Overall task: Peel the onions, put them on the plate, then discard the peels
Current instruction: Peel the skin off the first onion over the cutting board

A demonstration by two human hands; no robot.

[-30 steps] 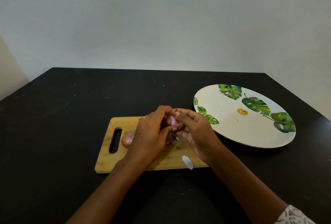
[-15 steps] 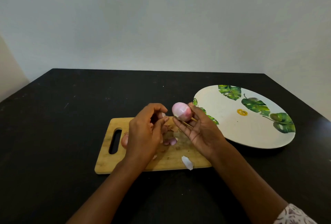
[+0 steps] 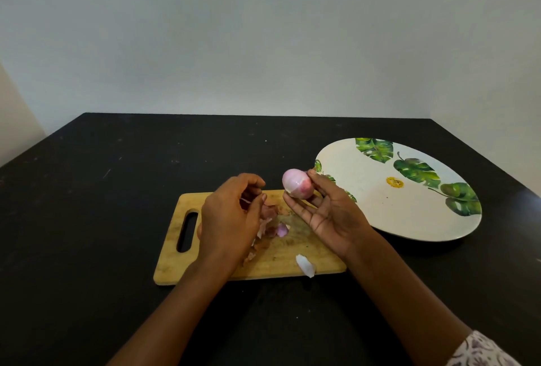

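Right hand (image 3: pixel 325 213) grasps one peeled onion (image 3: pixel 297 187) in its fingertips, above the board's (image 3: pixel 175 263) far right corner. Left hand (image 3: pixel 231 219) over mid-board, fingers curled, pinching a thin peel strip (image 3: pixel 246 200). Onion likely light, firm, slick once bare; best cupped round the middle. Counted: one plate (image 3: pixel 366 219) right of board; one peel pile (image 3: pixel 270 223) on board; one white scrap (image 3: pixel 306 266) at its near edge.

- Wall (image 3: pixel 263 28): plain, pale grey-white; fills upper half of frame.
- Side surface (image 3: pixel 14 119): cream strip, left edge of frame.
- Bench (image 3: pixel 87 219): matt black top, lower half of frame; small pale scuffs and specks.
- Light: soft, even.
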